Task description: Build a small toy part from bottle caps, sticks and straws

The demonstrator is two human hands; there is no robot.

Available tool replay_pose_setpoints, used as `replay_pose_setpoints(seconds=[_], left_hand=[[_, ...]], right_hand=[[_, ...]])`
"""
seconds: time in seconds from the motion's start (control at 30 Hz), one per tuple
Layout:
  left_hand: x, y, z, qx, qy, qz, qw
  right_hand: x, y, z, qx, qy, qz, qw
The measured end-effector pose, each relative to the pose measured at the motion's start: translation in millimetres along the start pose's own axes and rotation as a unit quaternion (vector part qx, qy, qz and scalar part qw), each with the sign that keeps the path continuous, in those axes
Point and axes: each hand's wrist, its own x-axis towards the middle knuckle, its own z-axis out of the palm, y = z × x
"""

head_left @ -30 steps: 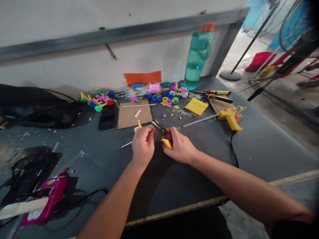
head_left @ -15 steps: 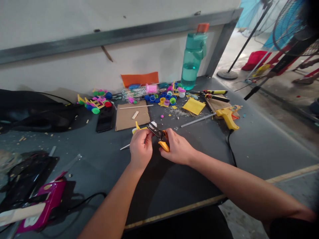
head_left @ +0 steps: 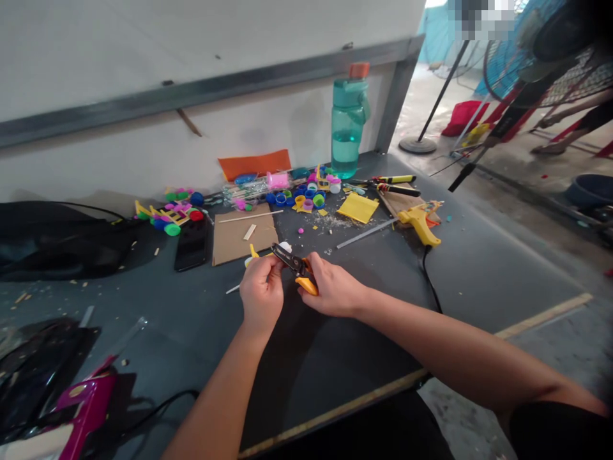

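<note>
Right hand has the pliers – fingers wrapped around the orange grips, thumb on the near one. Black head points away and to the left, tip right at the left hand's fingertips. Can't tell if the jaws are fully closed.

Left hand: thumb and index pressed together, pinching a small yellow piece, mostly hidden by the fingers. Its end shows past the knuckles, just in front of the cardboard. White cap right behind the plier head; can't tell what it's attached to. Thin white stick pokes out left of the left hand.

Both hands are together over the dark table, nearer the body than the cardboard. Phone sits left of the cardboard, toy car behind the phone. Bottle caps are bunched behind the work area, yellow pad to their right. Yellow glue gun lies farther right – clear glue stick pointing left from it. Water bottle stands upright by the wall.
</note>
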Motion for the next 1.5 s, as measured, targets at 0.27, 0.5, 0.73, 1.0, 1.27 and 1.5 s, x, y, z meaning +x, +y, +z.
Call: replay_pose_setpoints(seconds=[0.27,0.5,0.73,1.0,1.27,1.5], left_hand=[[2.3,-5.5,3.5,0.0,0.002,-0.01,1.0],[4.2,-5.9,5.0,0.007,0.011,-0.011,1.0],[6.0,-5.3,6.5,0.021,0.015,-0.007,1.0],[5.7,-5.5,6.3,0.022,0.022,-0.005,0.999],[6.6,-3.6,4.7,0.027,0.024,0.0,0.999],[7.8,-3.9,5.8,0.042,0.034,-0.001,0.999]], right_hand=[[4.8,3.1,7.0,0.036,0.018,0.033,0.999],[4.5,0.3,5.4,0.06,0.02,0.04,0.997],[4.8,0.3,6.7,0.05,0.015,0.044,0.998],[5.9,3.5,6.8,0.026,0.018,0.036,0.999],[7.5,4.2,8.1,0.058,0.035,0.044,0.997],[7.4,2.7,4.9,0.05,0.032,0.065,0.996]])
